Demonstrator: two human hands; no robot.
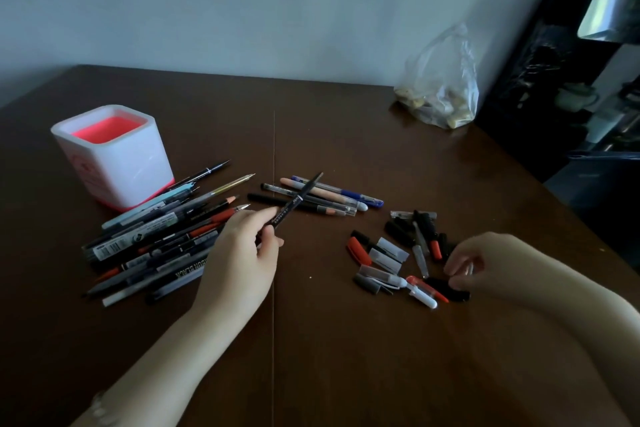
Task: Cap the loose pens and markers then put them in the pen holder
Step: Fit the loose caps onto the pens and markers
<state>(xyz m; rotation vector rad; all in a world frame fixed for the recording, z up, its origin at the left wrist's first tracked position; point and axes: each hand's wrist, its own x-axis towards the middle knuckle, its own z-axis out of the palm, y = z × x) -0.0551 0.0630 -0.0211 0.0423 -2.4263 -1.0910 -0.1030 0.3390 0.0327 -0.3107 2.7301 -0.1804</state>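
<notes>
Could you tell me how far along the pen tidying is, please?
Done: little; no pens show in the pen holder, a few pens lie grouped mid-table. In hand: the left hand holds a thin dark pen while the right hand reaches into the loose caps. Left: the pen pile beside the holder.

glossy wooden table (346, 340); smooth plastic pen holder (138, 166)

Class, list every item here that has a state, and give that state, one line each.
pen holder: upright, no pens showing inside
left hand: holds thin black pen, tip raised
right hand: curled over loose caps, hold unclear
pen pile: lying flat, several uncapped
plastic bag: upright, holding pale lumps
</notes>
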